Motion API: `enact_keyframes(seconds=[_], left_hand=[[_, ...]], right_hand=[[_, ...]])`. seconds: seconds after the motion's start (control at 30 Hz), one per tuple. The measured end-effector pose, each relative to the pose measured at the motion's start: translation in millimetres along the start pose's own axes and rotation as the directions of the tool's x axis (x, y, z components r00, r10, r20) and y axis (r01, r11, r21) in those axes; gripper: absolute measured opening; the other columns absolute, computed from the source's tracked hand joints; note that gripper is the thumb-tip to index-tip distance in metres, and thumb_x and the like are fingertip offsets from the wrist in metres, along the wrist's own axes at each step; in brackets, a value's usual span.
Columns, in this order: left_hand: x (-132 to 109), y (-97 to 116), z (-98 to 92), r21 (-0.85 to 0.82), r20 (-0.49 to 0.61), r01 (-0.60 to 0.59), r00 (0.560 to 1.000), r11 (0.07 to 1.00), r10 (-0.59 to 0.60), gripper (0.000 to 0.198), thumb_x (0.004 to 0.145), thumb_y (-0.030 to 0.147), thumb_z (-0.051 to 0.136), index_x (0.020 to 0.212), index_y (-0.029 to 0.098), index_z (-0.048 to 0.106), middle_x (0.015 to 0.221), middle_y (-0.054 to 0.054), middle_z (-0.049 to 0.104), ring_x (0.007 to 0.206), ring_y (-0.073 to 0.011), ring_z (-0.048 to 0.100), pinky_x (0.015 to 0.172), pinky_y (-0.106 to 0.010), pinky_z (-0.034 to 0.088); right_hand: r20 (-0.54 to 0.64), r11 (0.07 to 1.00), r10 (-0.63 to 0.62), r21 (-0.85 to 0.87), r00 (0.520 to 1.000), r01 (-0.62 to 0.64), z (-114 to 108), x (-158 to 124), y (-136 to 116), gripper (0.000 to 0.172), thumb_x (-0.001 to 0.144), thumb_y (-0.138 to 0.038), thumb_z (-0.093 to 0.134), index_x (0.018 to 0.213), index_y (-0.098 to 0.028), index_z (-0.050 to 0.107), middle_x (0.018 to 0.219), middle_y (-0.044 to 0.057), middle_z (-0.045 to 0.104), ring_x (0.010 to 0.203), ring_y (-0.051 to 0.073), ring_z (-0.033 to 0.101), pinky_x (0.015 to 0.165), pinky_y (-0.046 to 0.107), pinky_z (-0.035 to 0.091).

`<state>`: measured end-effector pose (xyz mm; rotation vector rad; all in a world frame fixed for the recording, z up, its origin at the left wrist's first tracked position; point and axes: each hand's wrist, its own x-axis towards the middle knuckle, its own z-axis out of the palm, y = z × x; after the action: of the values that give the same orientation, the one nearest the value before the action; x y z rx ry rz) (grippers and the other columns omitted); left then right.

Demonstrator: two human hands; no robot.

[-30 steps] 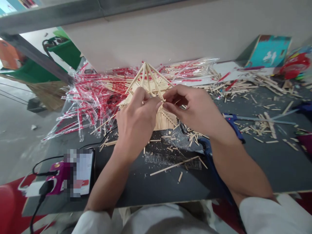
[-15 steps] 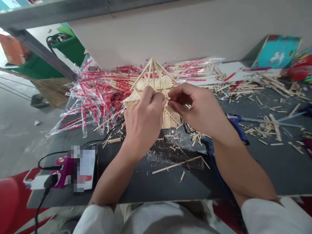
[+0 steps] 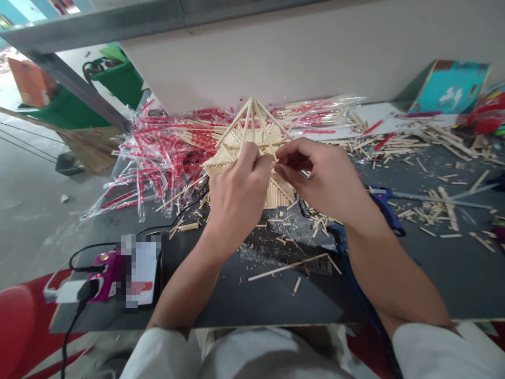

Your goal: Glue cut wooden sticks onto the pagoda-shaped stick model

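A model built of thin wooden sticks (image 3: 279, 193) stands on the dark table, with a pointed frame of slanting sticks (image 3: 252, 113) on top. My left hand (image 3: 240, 197) is closed at the front of this frame, thumb and forefinger pressed on a slanting stick near its foot. From the other side, my right hand (image 3: 319, 173) pinches at the same spot. Its fingertips meet by the stick's lower end, and any small piece between them is hidden. Both hands cover part of the model's front.
Clear wrappers with red print (image 3: 158, 152) heap up behind and left. A blue glue gun (image 3: 384, 205) lies right, among stick offcuts (image 3: 437, 208). A purple power strip (image 3: 106, 271) and a phone (image 3: 144, 273) sit front left. A clear ruler (image 3: 284, 260) lies in front.
The whole view has shifted slightly, so everything sits a little further right. Both hands keep their hold at the same place on the frame.
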<state>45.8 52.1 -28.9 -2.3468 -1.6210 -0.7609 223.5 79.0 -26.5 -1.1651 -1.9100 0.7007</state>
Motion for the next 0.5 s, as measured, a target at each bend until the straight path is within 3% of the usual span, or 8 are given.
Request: enact_keyframes(seconds=[0.3,0.5], left_hand=[[3.1,-3.5,-6.2,0.008,0.003,-0.02,1.0,1.0,0.02,0.023,0.105,0.028,0.05,0.101,0.028,0.072,0.099,-0.006,0.068,0.066,-0.0149,0.056,0.053,-0.032,0.03],[2.5,-8.5,-13.9,-0.031,0.026,-0.05,0.998,0.998,0.051,0.02,0.103,0.029,0.054,0.099,0.027,0.073,0.105,-0.007,0.068,0.071,-0.0157,0.058,0.057,-0.032,0.033]], right_hand=[[0.026,0.997,-0.011,-0.074,1.0,0.013,-3.9,-1.7,0.3,0.017,0.092,-0.03,0.069,0.106,-0.019,0.073,0.089,0.005,0.077,0.076,0.017,0.069,0.073,0.034,0.054],[-0.029,0.978,0.06,-0.196,0.998,-0.065,-37.7,-22.7,-6.0,0.022,0.089,-0.03,0.072,0.107,-0.018,0.075,0.095,0.006,0.079,0.079,0.019,0.072,0.078,0.037,0.057]])
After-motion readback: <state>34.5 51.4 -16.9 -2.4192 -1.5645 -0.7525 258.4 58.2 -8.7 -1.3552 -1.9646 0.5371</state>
